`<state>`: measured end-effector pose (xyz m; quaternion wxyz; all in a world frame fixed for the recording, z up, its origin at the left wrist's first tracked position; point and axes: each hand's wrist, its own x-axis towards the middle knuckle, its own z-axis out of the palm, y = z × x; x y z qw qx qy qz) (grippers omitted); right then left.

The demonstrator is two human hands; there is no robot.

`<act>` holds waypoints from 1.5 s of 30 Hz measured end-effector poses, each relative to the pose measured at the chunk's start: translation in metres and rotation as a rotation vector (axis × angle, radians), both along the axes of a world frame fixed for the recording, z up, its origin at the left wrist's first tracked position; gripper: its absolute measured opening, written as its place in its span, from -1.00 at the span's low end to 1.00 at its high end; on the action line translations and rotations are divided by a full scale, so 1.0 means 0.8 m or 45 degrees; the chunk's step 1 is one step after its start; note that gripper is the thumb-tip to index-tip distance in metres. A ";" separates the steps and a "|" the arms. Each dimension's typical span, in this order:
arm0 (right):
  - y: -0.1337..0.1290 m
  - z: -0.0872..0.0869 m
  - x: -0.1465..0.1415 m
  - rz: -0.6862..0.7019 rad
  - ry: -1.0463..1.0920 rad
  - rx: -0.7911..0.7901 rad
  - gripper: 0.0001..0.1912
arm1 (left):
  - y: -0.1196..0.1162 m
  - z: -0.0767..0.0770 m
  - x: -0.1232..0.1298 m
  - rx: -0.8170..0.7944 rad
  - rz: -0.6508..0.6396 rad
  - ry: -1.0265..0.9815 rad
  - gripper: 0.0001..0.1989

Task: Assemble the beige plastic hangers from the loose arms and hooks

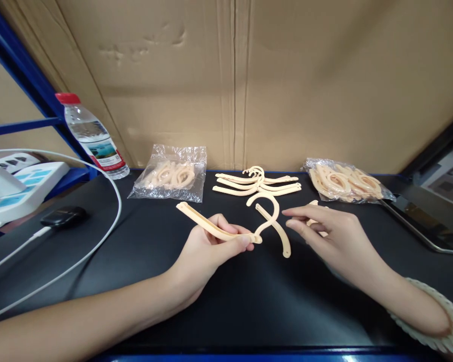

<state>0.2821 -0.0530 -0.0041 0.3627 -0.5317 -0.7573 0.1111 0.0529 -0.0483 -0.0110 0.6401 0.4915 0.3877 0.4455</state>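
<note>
My left hand (215, 244) pinches a beige hanger arm (202, 221) where it meets a beige hook (275, 203); the hook curves up to the right of my fingertips. Behind the hook, a loose curved hanger arm (279, 231) lies on the black table (249, 311). My right hand (328, 231) hovers to the right of that piece, thumb and fingers apart, with nothing between the tips. Another beige piece (314, 203) is partly hidden behind my right hand. Farther back, several hangers (256, 185) lie stacked with their hooks together.
Clear bags of beige parts lie at the back left (169, 173) and back right (345, 181). A water bottle (98, 141) leans at the left, near a power strip (26, 186), a black adapter (64, 216) and a white cable (119, 201). A phone (426, 223) lies right.
</note>
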 end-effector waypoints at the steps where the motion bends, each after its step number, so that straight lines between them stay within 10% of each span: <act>1: 0.001 -0.001 0.002 -0.048 -0.152 0.037 -0.78 | 0.001 0.000 0.000 -0.004 0.002 -0.011 -0.69; 10: -0.004 -0.021 -0.018 -0.160 -0.732 0.001 -0.82 | 0.003 0.001 0.000 0.014 -0.007 -0.051 -0.67; 21: 0.001 -0.009 -0.004 -0.082 -0.307 -0.188 -0.89 | 0.003 0.004 0.000 -0.048 -0.047 -0.145 -0.79; 32: 0.003 0.002 -0.001 0.351 1.224 -1.098 -0.65 | 0.005 0.005 0.001 -0.155 -0.066 -0.186 -0.93; 45: -0.011 -0.012 -0.029 0.580 1.177 -0.952 -0.76 | 0.003 0.002 0.006 -0.141 -0.268 -0.204 -0.89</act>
